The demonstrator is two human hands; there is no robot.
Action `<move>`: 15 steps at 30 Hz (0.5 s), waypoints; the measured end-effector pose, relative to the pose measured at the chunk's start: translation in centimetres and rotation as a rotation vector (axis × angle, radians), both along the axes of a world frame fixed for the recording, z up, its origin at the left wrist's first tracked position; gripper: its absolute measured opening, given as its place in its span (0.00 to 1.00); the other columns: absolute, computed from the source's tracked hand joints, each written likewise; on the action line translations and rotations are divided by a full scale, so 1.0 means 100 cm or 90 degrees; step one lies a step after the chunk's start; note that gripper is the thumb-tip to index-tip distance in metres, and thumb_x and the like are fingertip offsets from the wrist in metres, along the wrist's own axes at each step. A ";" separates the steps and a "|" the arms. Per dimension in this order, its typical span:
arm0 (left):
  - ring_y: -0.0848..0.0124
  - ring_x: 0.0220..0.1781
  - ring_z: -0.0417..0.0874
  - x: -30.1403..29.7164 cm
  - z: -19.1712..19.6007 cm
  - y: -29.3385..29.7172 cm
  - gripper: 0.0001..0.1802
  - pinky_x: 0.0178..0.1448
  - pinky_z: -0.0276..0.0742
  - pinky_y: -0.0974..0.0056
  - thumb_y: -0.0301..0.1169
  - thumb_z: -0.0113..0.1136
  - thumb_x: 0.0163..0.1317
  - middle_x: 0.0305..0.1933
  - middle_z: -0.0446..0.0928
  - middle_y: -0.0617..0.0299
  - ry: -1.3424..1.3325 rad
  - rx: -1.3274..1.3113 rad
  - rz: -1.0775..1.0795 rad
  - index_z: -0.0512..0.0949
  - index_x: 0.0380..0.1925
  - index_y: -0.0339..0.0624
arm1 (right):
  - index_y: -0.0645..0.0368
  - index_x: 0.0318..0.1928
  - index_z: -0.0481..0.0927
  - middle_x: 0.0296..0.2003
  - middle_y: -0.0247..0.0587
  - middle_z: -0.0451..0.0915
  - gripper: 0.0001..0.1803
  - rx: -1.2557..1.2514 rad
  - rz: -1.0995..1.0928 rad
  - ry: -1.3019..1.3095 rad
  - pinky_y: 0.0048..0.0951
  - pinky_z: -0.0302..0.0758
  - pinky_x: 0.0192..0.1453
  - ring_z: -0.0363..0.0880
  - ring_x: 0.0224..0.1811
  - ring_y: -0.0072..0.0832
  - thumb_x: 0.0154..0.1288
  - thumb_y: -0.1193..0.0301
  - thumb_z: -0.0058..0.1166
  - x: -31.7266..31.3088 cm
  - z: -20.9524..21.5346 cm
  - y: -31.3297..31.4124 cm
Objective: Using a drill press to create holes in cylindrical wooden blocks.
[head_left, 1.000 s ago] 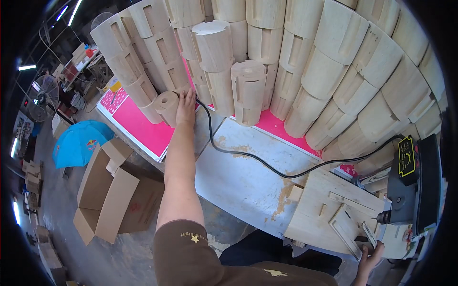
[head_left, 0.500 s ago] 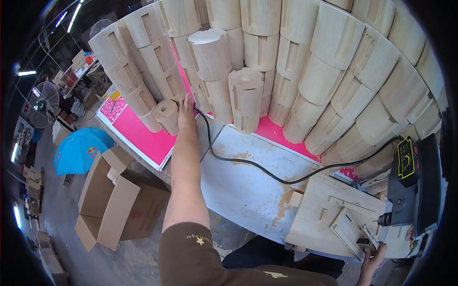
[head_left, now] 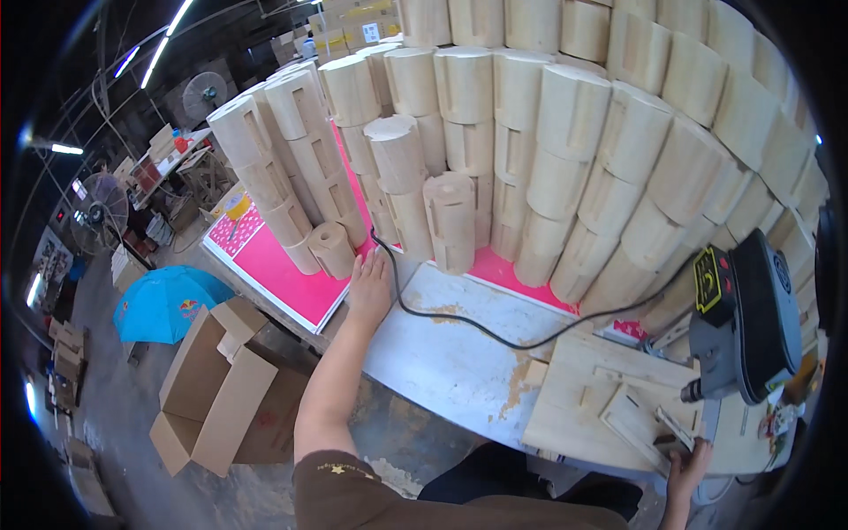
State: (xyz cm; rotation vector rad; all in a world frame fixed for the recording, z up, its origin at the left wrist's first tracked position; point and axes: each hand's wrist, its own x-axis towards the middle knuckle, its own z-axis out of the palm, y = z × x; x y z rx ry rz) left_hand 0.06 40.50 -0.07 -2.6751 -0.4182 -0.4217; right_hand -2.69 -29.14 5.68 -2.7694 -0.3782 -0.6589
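My left hand (head_left: 372, 279) is open, fingers stretched out, on the bench at the corner of a pink board (head_left: 283, 276). Just beyond it stands a short wooden cylinder (head_left: 332, 250) with a hole in its top. A black cable (head_left: 459, 320) runs beside the fingertips. At the lower right, my right hand (head_left: 688, 471) is closed around the front end of a wooden jig (head_left: 632, 422), made of strips on a flat plywood board (head_left: 565, 397). A grey drill head (head_left: 740, 331) with its chuck pointing left stands over that board.
Tall stacks of slotted wooden cylinders (head_left: 565, 124) line the back and right of the bench. A pale sheet (head_left: 450, 353) with worn patches covers the middle. An opened cardboard box (head_left: 234, 402) and a blue umbrella (head_left: 168, 302) are on the floor at left.
My left hand has come back from beside the short cylinder toward me, its fingers now flat. My right hand stays at the jig. The view has tilted up, showing more stacks.
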 end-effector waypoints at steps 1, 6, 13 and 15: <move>0.57 0.71 0.59 -0.013 0.008 -0.014 0.24 0.74 0.44 0.48 0.30 0.48 0.57 0.63 0.68 0.51 -0.072 -0.082 -0.046 0.69 0.55 0.34 | 0.65 0.46 0.68 0.37 0.53 0.68 0.24 -0.001 -0.003 0.008 0.44 0.63 0.47 0.65 0.44 0.53 0.48 0.70 0.60 0.003 0.001 0.002; 0.52 0.54 0.75 -0.024 0.058 -0.068 0.28 0.59 0.67 0.50 0.30 0.62 0.50 0.52 0.74 0.48 -0.293 -0.401 -0.158 0.71 0.54 0.36 | 0.65 0.46 0.69 0.39 0.54 0.69 0.25 0.001 0.017 -0.001 0.44 0.64 0.49 0.66 0.44 0.52 0.47 0.70 0.61 0.010 0.006 0.008; 0.53 0.51 0.76 0.048 0.091 -0.099 0.40 0.58 0.69 0.56 0.38 0.70 0.45 0.52 0.72 0.43 -0.471 -0.820 -0.038 0.66 0.57 0.32 | 0.64 0.45 0.70 0.39 0.51 0.70 0.25 0.005 0.044 -0.017 0.44 0.65 0.47 0.66 0.43 0.50 0.45 0.72 0.62 0.010 0.018 0.022; 0.51 0.54 0.73 0.072 0.084 -0.098 0.48 0.59 0.68 0.55 0.41 0.75 0.38 0.54 0.68 0.41 -0.561 -0.692 0.034 0.63 0.58 0.31 | 0.64 0.45 0.70 0.38 0.51 0.70 0.24 0.006 0.039 -0.025 0.43 0.65 0.46 0.66 0.42 0.50 0.45 0.73 0.63 0.011 0.016 0.023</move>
